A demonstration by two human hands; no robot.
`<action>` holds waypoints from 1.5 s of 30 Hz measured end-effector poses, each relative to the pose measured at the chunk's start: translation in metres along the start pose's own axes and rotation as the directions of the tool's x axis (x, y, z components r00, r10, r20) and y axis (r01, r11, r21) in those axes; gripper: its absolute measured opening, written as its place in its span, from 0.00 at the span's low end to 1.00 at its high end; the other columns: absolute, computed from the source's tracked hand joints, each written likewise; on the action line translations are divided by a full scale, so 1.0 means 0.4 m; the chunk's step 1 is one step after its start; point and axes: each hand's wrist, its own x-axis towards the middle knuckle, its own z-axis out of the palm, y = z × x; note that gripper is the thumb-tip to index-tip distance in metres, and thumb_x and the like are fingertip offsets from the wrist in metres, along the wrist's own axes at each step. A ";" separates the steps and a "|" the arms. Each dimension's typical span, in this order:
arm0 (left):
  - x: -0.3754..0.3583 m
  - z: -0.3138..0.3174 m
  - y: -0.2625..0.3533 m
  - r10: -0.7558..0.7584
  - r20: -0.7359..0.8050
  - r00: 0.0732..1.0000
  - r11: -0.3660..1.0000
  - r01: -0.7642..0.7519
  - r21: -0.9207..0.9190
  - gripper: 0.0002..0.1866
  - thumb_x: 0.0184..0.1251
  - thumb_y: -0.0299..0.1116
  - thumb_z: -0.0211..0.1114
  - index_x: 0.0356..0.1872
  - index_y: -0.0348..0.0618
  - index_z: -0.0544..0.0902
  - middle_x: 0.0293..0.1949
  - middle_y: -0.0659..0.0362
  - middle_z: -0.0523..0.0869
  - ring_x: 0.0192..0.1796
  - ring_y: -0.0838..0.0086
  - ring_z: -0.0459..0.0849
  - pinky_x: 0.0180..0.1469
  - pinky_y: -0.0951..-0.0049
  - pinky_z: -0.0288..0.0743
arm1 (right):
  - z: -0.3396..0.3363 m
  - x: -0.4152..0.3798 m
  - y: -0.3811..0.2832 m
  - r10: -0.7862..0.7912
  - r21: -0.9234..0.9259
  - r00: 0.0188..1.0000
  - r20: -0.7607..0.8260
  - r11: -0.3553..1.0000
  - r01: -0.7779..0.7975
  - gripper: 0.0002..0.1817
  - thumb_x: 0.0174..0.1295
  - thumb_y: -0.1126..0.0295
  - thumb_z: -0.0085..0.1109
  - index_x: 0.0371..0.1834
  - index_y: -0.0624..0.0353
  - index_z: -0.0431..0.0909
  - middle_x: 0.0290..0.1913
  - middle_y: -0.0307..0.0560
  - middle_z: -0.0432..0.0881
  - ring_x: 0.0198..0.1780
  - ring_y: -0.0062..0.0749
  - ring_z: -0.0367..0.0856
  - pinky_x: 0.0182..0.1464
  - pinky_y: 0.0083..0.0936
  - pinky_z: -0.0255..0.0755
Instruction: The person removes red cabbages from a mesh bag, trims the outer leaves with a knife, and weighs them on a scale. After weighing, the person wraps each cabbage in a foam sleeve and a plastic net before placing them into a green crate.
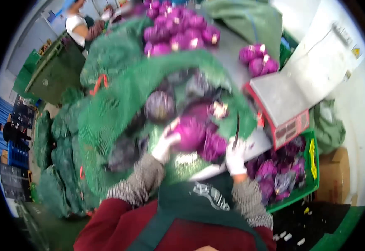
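Glossy round cabbage (190,133), green mesh (107,104), thin curved knife (237,130)

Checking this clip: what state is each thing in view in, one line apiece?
Left hand: gloved, gripping the cabbage.
Right hand: gloved, closed round the knife.
Knife: blade bare, pointing away from the wearer.
Cabbage: bright purple; whether cut, cannot tell.
Net bag: open, dull cabbages showing.
Crate: open-topped, holding purple cabbage leaves.
Scale: on or off, cannot tell.
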 end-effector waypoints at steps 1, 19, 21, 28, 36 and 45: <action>0.025 -0.051 -0.015 -0.063 -0.021 0.998 0.996 0.061 -0.065 0.39 0.57 0.34 0.65 0.70 0.45 0.58 0.64 0.50 0.70 0.65 0.57 0.70 0.65 0.48 0.66 | 0.006 0.013 -0.005 0.203 0.224 0.978 0.049 0.952 -0.209 0.08 0.58 0.76 0.47 0.38 0.62 0.74 0.35 0.53 0.74 0.39 0.44 0.74 0.44 0.39 0.70; 0.086 0.112 0.007 0.088 0.844 0.529 0.464 0.728 -0.504 0.34 0.67 0.55 0.51 0.68 0.46 0.61 0.68 0.45 0.62 0.68 0.49 0.64 0.68 0.42 0.57 | -0.571 -0.012 0.128 0.381 0.104 0.867 -0.322 0.924 -0.368 0.14 0.59 0.79 0.59 0.48 0.62 0.73 0.47 0.43 0.77 0.49 0.27 0.75 0.54 0.22 0.70; 0.097 0.113 0.005 0.075 0.857 0.510 0.472 0.739 -0.481 0.34 0.67 0.55 0.51 0.69 0.47 0.60 0.69 0.44 0.62 0.68 0.48 0.64 0.67 0.41 0.57 | -0.502 0.061 -0.115 0.419 0.400 0.903 -0.095 0.847 -0.351 0.16 0.57 0.79 0.61 0.50 0.62 0.74 0.50 0.43 0.78 0.47 0.24 0.75 0.51 0.21 0.71; 0.053 0.062 -0.020 -0.016 0.900 0.435 0.571 0.743 -0.349 0.36 0.65 0.56 0.54 0.69 0.48 0.58 0.69 0.43 0.60 0.67 0.44 0.63 0.67 0.41 0.57 | -0.251 0.137 -0.313 -0.195 0.602 0.900 0.389 0.793 -0.089 0.26 0.51 0.68 0.70 0.55 0.58 0.74 0.41 0.39 0.76 0.33 0.23 0.73 0.38 0.22 0.70; 0.090 0.081 -0.020 0.039 0.994 0.101 0.535 0.838 -0.106 0.39 0.63 0.56 0.56 0.71 0.49 0.56 0.70 0.41 0.58 0.67 0.39 0.61 0.66 0.40 0.57 | -0.234 0.140 -0.236 -0.092 0.359 0.982 0.162 0.933 0.028 0.06 0.57 0.76 0.54 0.37 0.60 0.77 0.30 0.38 0.77 0.27 0.19 0.72 0.32 0.19 0.68; 0.149 0.094 -0.006 0.154 0.980 -0.126 0.489 0.872 0.035 0.42 0.61 0.57 0.59 0.72 0.51 0.53 0.71 0.39 0.55 0.66 0.34 0.60 0.65 0.40 0.57 | -0.379 0.086 0.015 0.087 -0.037 0.995 -0.054 0.995 -0.089 0.08 0.57 0.78 0.57 0.40 0.62 0.77 0.33 0.45 0.78 0.34 0.33 0.78 0.41 0.24 0.74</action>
